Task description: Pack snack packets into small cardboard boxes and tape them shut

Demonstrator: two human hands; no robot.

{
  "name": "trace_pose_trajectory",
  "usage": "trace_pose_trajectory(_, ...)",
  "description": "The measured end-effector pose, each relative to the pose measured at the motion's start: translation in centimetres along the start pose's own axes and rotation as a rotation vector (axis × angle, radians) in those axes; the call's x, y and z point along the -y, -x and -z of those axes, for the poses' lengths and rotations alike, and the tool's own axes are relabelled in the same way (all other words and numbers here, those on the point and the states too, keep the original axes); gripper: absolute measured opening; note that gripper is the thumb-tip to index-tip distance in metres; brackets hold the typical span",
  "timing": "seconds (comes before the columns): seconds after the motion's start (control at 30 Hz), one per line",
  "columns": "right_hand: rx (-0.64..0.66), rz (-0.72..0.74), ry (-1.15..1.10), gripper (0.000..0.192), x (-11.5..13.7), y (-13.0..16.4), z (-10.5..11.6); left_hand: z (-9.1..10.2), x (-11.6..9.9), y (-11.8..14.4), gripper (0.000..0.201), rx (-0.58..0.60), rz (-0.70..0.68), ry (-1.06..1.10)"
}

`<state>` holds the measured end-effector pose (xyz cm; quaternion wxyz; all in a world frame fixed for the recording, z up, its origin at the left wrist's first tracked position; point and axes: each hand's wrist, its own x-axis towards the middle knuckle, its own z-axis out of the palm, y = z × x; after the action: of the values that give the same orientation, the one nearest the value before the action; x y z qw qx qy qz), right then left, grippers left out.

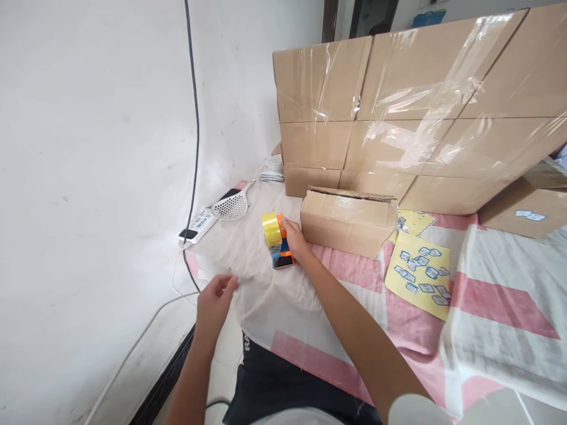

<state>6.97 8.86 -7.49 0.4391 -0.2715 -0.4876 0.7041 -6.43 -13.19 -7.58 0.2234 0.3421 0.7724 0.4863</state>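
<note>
My right hand (296, 239) is closed around an orange and blue tape dispenser loaded with a yellow roll of tape (271, 229). The tape dispenser (283, 260) rests on or just above the pale cloth, and my fingers partly hide it. Just right of that hand lies a small cardboard box (348, 221), long and narrow, with a raised flap edge along its top. My left hand (217, 300) hovers near the cloth's left edge, its fingers loosely curled and apart, with nothing visible in them.
Large taped cardboard boxes (398, 112) form a wall at the back. A white slotted scoop (231, 207) lies across a power strip (199, 227) beside a hanging black cable (195, 106). Yellow sticker sheets (419, 271) and another box (531, 203) are to the right.
</note>
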Motion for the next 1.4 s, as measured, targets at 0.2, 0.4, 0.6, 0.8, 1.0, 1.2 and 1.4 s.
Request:
trace_pose_trajectory(0.2,0.075,-0.019,-0.094,0.052,0.2,0.2,0.3,-6.0,-5.3,-10.2,0.122,0.359,-0.424,0.081)
trace_pose_trajectory(0.4,0.214,-0.025,-0.103,0.060,1.8,1.0,0.5,-8.5,-6.2,-12.8,0.119,0.600,-0.429,0.153)
trace_pose_trajectory(0.6,0.162,0.022,-0.032,0.046,2.1,1.3,-0.7,-7.2,-4.5,-7.1,0.092,0.229,-0.265,0.051)
trace_pose_trajectory(0.8,0.010,0.086,-0.069,0.044,2.5,0.9,-1.0,-5.3,-3.8,-0.9,0.059,0.263,-0.026,0.072)
trace_pose_trajectory(1.0,-0.031,0.120,-0.054,0.043,2.7,1.2,-1.1,-4.3,-5.7,0.5,0.054,0.251,0.050,0.141)
trace_pose_trajectory(1.2,0.011,0.138,0.013,0.043,3.9,2.0,-1.5,-4.1,-6.6,2.8,0.047,0.198,0.066,0.079)
trace_pose_trajectory(1.4,-0.035,0.169,0.009,0.040,4.9,2.1,-1.5,-6.5,-5.5,3.6,0.044,0.281,0.057,0.141)
